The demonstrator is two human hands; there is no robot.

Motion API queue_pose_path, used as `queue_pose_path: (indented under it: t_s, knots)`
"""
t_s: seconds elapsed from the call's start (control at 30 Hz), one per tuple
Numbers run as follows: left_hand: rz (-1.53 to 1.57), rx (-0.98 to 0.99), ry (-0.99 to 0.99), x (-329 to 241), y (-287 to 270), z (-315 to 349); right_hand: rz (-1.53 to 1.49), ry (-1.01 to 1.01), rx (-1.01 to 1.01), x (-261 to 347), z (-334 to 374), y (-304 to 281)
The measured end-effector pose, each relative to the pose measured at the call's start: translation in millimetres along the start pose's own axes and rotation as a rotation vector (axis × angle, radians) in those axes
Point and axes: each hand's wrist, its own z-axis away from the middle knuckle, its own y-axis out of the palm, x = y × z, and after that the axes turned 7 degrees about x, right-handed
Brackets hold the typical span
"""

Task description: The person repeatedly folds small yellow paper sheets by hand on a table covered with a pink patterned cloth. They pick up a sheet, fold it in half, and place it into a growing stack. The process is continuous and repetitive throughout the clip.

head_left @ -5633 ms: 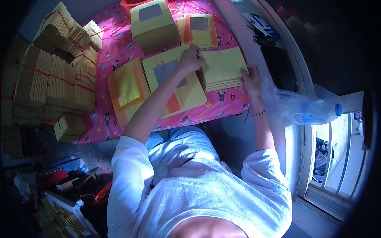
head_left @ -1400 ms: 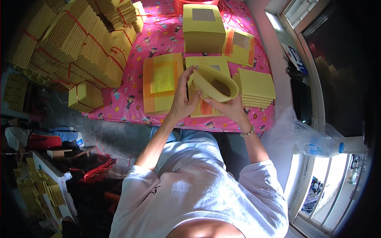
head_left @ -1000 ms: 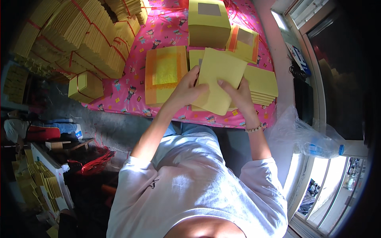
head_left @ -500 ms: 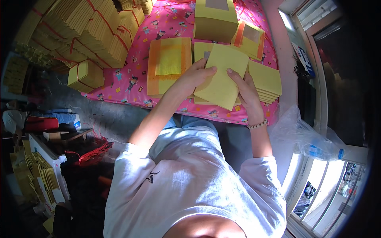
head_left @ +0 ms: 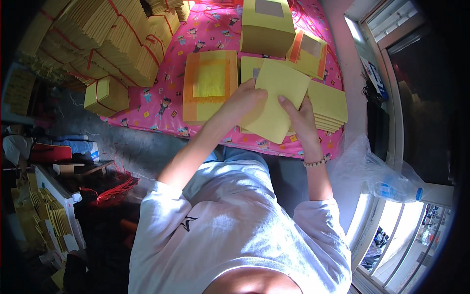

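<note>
Both my hands grip some pale yellow paper sheets (head_left: 284, 95), held tilted above the table's near edge; how many sheets is hard to tell. My left hand (head_left: 246, 102) is closed on their left edge, its fingertips partly hidden. On the right edge, my right hand (head_left: 304, 121) has its thumb on top and its fingers behind. Just left lies a stack of yellow paper (head_left: 208, 81) with an orange border and a shiny centre panel. Beneath and behind the held sheets is another yellow pile (head_left: 249, 64), and to the right a fanned yellow stack (head_left: 328, 100).
A tall yellow paper block (head_left: 268, 36) and an orange-striped stack (head_left: 309, 51) stand farther back on the pink patterned tablecloth (head_left: 164, 81). Red-tied bundles (head_left: 110, 46) are piled at left. A plastic bag (head_left: 364, 157) hangs at right by the window. Another person (head_left: 19, 149) is at far left.
The held sheets have turned slightly and shifted a little, with both hands still on them. My left fingers have curled in more at the edge. The whole view has moved slightly.
</note>
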Motion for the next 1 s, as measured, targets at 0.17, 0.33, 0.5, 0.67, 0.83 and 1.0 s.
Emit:
queue_pose_path:
  t_s: [0.17, 0.33, 0.5, 0.67, 0.83, 1.0]
  knots:
    - [-0.198, -0.08, 0.483, 20.5, 18.2, 8.9, -0.013, -0.046, 0.013, 3.9, 9.6, 1.1]
    - [-0.331, -0.143, 0.61, 27.0, 25.0, 19.7, -0.051, -0.139, -0.015, 0.7, 20.9, 6.7]
    - [-0.398, -0.145, 0.644, 23.1, 28.5, 29.5, -0.038, -0.199, -0.008, 0.4, 28.3, 9.6]
    - [-0.358, -0.106, 0.604, 19.2, 26.5, 32.9, -0.016, -0.224, 0.011, 0.0, 28.9, 9.3]
    - [-0.282, -0.091, 0.582, 19.6, 24.7, 28.3, -0.014, -0.202, -0.004, 5.0, 26.0, 13.2]
    - [-0.059, -0.045, 0.339, 10.6, 17.0, 15.9, -0.081, -0.008, -0.057, 5.2, 9.8, 12.7]
